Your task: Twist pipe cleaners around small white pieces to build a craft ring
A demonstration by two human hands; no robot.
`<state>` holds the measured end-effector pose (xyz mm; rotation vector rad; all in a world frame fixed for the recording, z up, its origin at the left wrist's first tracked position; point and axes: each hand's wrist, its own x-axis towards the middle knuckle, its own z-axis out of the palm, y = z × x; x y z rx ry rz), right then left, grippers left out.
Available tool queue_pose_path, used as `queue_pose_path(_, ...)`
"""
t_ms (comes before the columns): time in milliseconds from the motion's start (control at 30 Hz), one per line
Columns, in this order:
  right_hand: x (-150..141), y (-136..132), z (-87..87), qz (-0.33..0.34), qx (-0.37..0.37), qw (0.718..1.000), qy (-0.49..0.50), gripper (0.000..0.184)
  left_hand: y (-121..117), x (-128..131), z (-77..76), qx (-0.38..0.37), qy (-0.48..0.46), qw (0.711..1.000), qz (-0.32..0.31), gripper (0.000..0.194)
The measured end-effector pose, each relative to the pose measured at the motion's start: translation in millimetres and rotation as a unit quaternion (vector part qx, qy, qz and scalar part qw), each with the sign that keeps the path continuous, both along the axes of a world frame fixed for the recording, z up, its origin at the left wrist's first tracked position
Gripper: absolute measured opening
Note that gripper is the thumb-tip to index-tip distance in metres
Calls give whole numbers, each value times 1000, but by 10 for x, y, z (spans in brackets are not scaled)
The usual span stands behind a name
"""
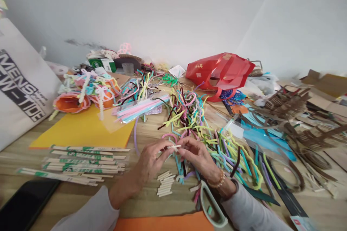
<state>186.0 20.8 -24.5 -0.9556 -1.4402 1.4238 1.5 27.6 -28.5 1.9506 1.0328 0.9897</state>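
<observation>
- A small pale stick [173,147] sits between our hands, pinched tight.
- Our left hand [150,162] holds one end, and our right hand [197,158] holds the other.
- A pile of cut sticks [165,184] lies just below, near green-handled scissors [211,205].
- If we squeeze too hard, the thin stick could snap, or slip into the fuzzy pipe cleaners [225,155].
</observation>
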Motion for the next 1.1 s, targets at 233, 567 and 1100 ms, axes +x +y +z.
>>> queue_pose_path(233, -23, 33, -59, 24, -28, 999, 15, 31, -35, 14, -84, 104, 62, 993, -4, 16)
queue_pose_path(567, -6, 32, -88, 52, 10, 998, -39, 31, -78, 15, -56, 61, 72, 995, -10, 19)
queue_pose_path(1100, 30, 1, -63, 7, 273, 936, -222, 16, 105, -29, -105, -373, -183, 890, -189, 36)
